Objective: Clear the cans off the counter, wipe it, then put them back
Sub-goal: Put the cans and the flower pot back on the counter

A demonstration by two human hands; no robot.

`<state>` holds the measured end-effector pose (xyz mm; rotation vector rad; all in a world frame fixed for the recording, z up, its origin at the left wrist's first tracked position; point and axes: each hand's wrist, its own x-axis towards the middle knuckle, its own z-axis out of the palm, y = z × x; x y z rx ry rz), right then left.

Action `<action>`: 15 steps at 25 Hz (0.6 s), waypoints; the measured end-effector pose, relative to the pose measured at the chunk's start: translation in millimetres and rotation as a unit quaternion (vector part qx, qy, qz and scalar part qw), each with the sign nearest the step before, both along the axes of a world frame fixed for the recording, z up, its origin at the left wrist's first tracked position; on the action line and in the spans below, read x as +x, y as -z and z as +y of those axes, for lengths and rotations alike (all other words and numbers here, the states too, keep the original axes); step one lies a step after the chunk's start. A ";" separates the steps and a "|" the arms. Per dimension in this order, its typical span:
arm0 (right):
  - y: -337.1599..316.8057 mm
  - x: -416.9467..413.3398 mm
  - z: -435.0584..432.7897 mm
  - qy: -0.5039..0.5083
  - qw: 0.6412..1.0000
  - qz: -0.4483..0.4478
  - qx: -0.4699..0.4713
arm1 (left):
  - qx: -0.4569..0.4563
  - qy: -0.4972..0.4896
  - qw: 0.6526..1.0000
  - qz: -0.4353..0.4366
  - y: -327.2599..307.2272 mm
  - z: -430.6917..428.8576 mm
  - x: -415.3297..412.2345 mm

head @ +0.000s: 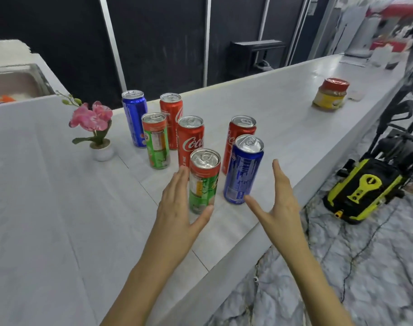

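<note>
Several tall cans stand upright on the white counter (47,208). Nearest me are a green-and-red can (203,181) and a blue can (244,169). Behind them stand three red cola cans (190,140) (240,135) (172,118), another green can (155,140) and a second blue can (134,117). My left hand (177,203) is open, fingers and thumb around the near green can's left side, touching or nearly touching it. My right hand (277,203) is open just right of the near blue can, thumb tip close to its base.
A small white pot with a pink flower (94,128) stands left of the cans. A red-lidded yellow jar (330,94) sits farther along the counter. A sink (14,82) lies at the far left. A yellow pressure washer (365,189) stands on the marble floor beyond the counter edge.
</note>
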<state>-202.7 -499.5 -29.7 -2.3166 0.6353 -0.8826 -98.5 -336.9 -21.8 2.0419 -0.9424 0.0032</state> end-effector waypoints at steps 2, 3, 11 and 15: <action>-4.4 15.4 -18.6 -0.022 0.999 -0.013 0.027 | -0.035 -0.035 0.998 0.042 -0.1 -18.0 3.9; -6.3 22.6 -26.0 -0.028 0.998 -0.017 0.044 | -0.055 -0.050 0.995 0.059 -0.2 -26.0 5.9; -1.3 45.4 -34.4 -0.090 0.982 -0.061 0.154 | -0.106 -0.181 0.975 0.079 -2.6 -62.2 15.2; -5.7 48.5 -33.8 -0.086 0.984 -0.071 0.139 | -0.100 -0.202 0.970 0.091 -5.8 -57.5 13.3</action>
